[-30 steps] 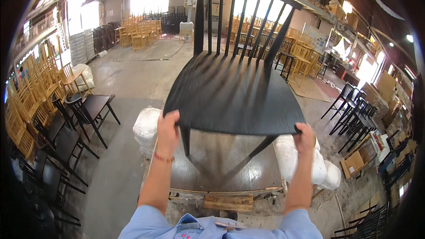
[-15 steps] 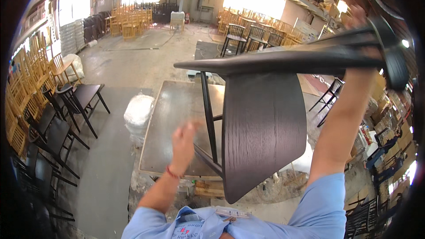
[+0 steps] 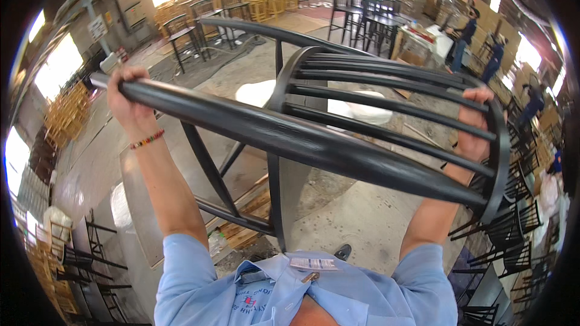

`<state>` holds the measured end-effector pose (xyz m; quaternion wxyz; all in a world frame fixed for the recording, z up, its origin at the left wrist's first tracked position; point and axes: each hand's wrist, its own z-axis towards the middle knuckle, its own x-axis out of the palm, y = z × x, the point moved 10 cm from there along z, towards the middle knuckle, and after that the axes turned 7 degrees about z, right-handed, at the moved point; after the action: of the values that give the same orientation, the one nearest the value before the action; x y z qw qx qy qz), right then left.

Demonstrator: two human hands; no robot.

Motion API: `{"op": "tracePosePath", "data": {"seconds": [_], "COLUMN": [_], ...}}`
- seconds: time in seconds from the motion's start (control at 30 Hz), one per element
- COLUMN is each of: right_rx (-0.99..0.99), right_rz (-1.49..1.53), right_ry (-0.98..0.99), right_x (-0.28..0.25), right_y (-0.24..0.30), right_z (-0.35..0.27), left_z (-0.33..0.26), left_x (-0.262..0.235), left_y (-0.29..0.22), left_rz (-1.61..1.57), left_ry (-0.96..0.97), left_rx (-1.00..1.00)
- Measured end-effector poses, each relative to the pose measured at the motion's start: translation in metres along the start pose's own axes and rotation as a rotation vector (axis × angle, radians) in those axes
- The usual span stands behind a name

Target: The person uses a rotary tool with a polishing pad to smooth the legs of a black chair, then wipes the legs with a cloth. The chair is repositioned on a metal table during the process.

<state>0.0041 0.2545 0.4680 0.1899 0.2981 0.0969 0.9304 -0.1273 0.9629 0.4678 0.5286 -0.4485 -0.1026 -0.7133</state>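
A black wooden chair with a spindle back hangs tilted on its side in front of me, lifted off the floor. My left hand is wrapped round the lower end of one leg at the left. At the right, my right hand grips the backrest among its spindles near the curved top rail; part of its fingers is hidden behind them. The seat is turned nearly edge-on, with stretchers showing below the leg.
Below the chair lies a low flat board platform with wood pieces by its edge. Black chairs stand at right and far ahead. Two or more people are at the far right. Unpainted chairs fill the left.
My left hand has gone from free beside the chair to gripping its leg. The chair has turned so its spindle back faces me, and my view has swung to the right.
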Motion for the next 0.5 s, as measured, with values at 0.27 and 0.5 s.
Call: {"op": "tracePosePath", "data": {"seconds": [0.27, 0.5], "right_rx": [0.224, 0.391], "right_rz": [-0.351, -0.449], "right_ry": [-0.909, -1.282], "right_x": [-0.189, -0.267], "right_y": [0.149, 0.159], "right_z": [-0.254, -0.375], "left_z": [0.010, -0.093], "left_x": [0.315, 0.476], "left_y": [0.283, 0.559], "left_rz": [0.328, 0.197], "left_ry": [0.341, 0.567], "left_rx": [-0.305, -0.621]}}
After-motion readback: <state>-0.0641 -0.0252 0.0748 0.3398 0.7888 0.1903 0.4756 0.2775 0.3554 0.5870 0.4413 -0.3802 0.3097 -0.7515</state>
